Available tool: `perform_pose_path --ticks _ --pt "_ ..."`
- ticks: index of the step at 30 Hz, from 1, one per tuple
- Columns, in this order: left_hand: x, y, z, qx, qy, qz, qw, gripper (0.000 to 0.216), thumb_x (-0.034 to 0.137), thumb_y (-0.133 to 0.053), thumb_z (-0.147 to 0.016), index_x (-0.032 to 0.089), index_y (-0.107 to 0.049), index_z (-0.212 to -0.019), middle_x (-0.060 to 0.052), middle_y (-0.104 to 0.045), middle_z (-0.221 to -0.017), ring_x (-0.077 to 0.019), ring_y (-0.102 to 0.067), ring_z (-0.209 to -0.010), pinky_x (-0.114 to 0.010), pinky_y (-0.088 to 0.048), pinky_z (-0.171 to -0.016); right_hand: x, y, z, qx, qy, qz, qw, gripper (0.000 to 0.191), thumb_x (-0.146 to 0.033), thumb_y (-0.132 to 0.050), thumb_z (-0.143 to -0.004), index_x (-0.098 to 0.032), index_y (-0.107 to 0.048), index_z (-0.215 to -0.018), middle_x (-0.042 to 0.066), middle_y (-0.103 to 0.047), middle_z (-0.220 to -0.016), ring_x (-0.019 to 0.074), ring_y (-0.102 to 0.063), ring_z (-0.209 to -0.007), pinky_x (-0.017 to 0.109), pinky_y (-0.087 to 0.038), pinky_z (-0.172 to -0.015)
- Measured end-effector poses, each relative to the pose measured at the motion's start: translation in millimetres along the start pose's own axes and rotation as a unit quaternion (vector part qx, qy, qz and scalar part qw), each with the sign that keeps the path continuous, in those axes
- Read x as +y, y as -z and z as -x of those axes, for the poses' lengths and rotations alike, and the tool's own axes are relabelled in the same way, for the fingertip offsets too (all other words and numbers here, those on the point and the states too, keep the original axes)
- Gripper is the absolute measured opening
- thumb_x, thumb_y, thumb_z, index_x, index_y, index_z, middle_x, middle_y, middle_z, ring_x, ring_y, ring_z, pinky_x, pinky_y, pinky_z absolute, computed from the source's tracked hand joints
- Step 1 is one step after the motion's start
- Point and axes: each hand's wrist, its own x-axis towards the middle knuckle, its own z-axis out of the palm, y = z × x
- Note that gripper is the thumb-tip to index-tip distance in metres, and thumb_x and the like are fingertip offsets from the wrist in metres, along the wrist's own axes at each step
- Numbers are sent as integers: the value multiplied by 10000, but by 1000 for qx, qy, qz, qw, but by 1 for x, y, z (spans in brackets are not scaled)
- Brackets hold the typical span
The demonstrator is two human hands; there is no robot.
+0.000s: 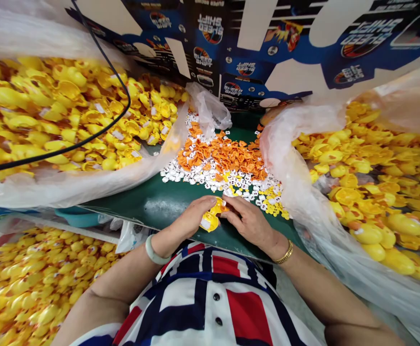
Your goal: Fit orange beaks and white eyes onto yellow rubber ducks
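Near the front edge of the green table [141, 204], a yellow plastic duck half [210, 222] with its hollow side up and a white label inside is held between both hands. My left hand [191, 216] grips it from the left, thumb along the top. My right hand [247, 221] has its fingertips at the duck's head end, where a bit of orange shows. What exactly those fingertips pinch is partly hidden. Just beyond the hands lie orange beak pieces [231, 156], small white eye pieces [181, 173] and small yellow pieces [274, 206].
Yellow duck halves [69, 110] fill a plastic-lined container on the left. More yellow duck parts [378, 192] lie in clear plastic [292, 139] at right. Below left is a bin of ducks [37, 274]. A black cable [105, 129] crosses the left side; printed cardboard [246, 67] stands behind.
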Motion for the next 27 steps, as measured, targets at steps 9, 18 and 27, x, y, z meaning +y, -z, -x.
perform_pose_path --ticks 9,18,27 --pt "1 -4 -3 13 -3 9 1000 272 410 -703 -747 168 -684 -870 -38 -695 -782 -167 -621 -642 -290 -487 -621 3 -8 2 18 42 18 999 403 -277 -407 -1017 -181 -448 -1405 141 -628 -1065 253 -587 -951 436 -546 -848" --pt "8 12 18 -49 61 64 995 517 391 -689 -777 206 -615 -1254 -54 -689 -844 -177 -641 -635 -297 -515 -574 7 8 9 -24 -29 -31 999 292 -332 -484 -1002 -205 -593 -1241 80 -655 -978 208 -618 -892 362 -531 -814" --pt "35 18 -13 -50 -48 85 994 516 381 -624 -780 174 -564 -1250 -45 -660 -765 -186 -639 -552 -271 -460 -482 56 28 -36 -97 -50 219 970 195 -213 -511 -966 -227 -696 -1024 55 -649 -956 193 -605 -875 282 -425 -681"
